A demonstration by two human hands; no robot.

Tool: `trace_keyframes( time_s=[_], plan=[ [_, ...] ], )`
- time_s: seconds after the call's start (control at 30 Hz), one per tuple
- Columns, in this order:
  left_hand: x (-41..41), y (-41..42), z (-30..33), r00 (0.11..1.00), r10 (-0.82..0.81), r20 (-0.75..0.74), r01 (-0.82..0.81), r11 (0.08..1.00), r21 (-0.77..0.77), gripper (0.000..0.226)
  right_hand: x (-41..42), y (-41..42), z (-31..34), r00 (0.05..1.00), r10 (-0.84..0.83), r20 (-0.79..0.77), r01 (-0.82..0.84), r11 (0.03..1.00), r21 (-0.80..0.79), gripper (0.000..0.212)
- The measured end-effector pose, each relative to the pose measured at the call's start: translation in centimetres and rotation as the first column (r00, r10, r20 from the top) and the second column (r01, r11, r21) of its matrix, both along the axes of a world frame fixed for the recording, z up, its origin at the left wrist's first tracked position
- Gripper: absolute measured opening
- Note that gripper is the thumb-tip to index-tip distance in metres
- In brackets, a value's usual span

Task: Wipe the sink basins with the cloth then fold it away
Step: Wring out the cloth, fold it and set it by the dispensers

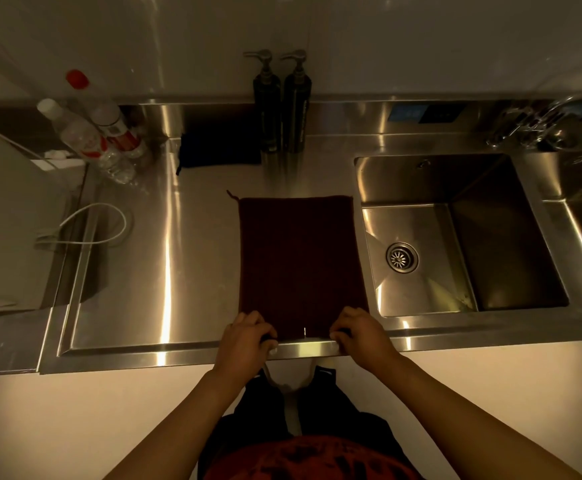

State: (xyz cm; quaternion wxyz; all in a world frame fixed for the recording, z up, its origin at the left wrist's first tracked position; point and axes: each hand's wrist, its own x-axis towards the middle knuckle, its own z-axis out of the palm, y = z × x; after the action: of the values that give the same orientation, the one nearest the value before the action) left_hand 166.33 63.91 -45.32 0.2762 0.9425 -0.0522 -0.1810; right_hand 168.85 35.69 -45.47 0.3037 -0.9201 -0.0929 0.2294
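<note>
1. The left hand (244, 336) and right hand (359, 332) are closed on the near corners of the dark red cloth (300, 261), ready for folding.
2. The cloth is spread flat on the worktop (165, 258), at nine o'clock from the sink basin (456, 237).

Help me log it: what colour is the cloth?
Dark maroon cloth, plain; head view.

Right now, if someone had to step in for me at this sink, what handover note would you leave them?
Left hand and right hand: each pinching a near corner of the dark red cloth.
Cloth: spread flat on the steel counter, left of the sink basin.
Done: cloth laid out for folding; whether the basins were wiped cannot be told.
Left: fold it and put it away.
</note>
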Motion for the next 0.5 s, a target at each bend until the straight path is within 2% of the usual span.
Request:
trace_keyframes(
  time_s=[0.13, 0.3, 0.43, 0.5],
  plan=[
    [0.4, -0.2, -0.1, 1.000, 0.005, 0.002, -0.005, 1.000, 0.027, 0.013, 0.2, 0.5, 0.2, 0.994, 0.097, 0.058, -0.093, 0.993, -0.073, 0.011],
    [0.3, -1.7, 0.1, 0.995, -0.047, 0.083, 0.045, 0.999, 0.025, 0.019, -0.3, 0.8, 0.3, 0.991, 0.076, 0.112, -0.069, 0.995, -0.067, 0.009],
    [0.8, -4.3, 0.1, 0.979, -0.191, 0.064, 0.190, 0.981, 0.024, 0.041, -0.6, 0.7, 0.2, 0.993, 0.063, 0.103, -0.058, 0.997, -0.051, 0.007],
    [1.2, -5.5, -0.1, 0.962, -0.264, 0.065, 0.260, 0.964, 0.058, 0.045, -0.6, 0.7, 0.1, 0.993, 0.053, 0.106, -0.049, 0.998, -0.036, 0.006]
  ],
)
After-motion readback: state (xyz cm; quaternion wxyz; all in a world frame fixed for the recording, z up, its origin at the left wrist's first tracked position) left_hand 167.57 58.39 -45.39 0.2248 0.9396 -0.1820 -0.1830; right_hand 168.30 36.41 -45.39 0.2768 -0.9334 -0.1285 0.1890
